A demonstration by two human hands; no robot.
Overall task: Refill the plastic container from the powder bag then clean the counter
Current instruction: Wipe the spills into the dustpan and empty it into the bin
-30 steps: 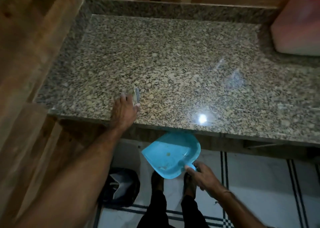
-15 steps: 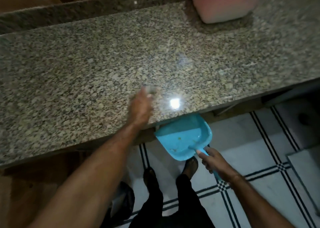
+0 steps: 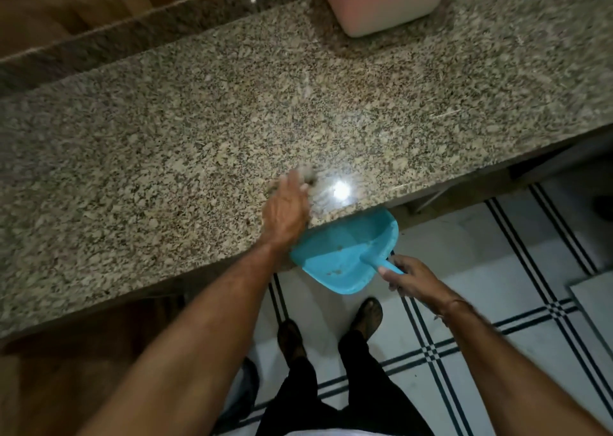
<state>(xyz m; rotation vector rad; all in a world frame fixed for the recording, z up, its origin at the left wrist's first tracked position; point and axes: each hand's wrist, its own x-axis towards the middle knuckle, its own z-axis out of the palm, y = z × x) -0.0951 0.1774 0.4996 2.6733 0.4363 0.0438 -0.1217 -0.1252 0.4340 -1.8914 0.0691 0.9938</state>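
The cleaning half of the task is in hand, judging by the layout: the pale pinkish, translucent plastic container point(image 3: 381, 0), rounded at its corners, stands toward the far edge of the tabletop point(image 3: 166, 156), and no powder bag is in view.

The left hand point(image 3: 287, 211) lies low on the speckled granite just inside the front edge. It is smeared with motion blur. There is a greyish blur at its fingertips, and I cannot tell whether the fingers grip anything or simply press flat on the stone.

The right hand point(image 3: 413, 279) has its fingers curled round the thin handle point(image 3: 384, 264) of a blue plastic dustpan point(image 3: 341, 253). The pan is held below the front edge with its wide mouth tucked under the lip, just right of the left hand. A few brownish specks point(image 3: 335, 272) lie on its smooth floor.

The granite is polished and mottled in beige, grey and black, and a lamp glare point(image 3: 341, 189) sits beside the left hand. Any remaining powder is very hard to pick out on it.

The next move probably calls for drawing the left hand toward the front edge, with the pan's mouth kept close under the lip so that nothing falls to the white, black-lined tiled floor point(image 3: 497, 269).
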